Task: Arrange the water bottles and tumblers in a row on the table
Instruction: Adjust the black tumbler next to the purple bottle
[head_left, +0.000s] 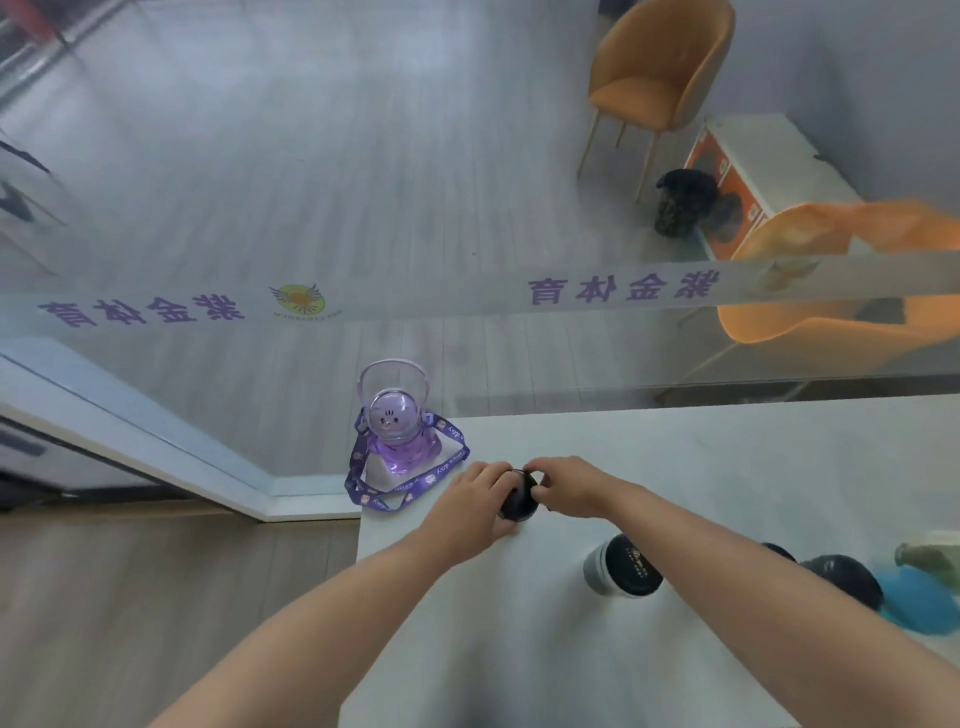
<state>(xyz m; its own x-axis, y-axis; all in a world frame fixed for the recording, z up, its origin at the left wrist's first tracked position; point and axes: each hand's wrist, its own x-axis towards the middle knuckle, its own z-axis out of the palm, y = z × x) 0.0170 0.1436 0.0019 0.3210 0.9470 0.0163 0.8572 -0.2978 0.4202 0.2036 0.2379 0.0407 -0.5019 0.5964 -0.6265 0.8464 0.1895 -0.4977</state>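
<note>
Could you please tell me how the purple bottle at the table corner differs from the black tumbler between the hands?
The purple bottle is see-through with a looped handle and a strap; the black tumbler is dark and opaque. The bottle stands free at the table corner, while the left hand and right hand both hold the tumbler. Both stand upright.

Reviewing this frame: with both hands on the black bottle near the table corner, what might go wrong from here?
1. The translucent purple bottle stands at the white table corner, its purple strap hanging over the edge; a snag might pull it off.
2. The left hand and right hand hold the black round-topped bottle close by, so a nudge seems possible.
</note>
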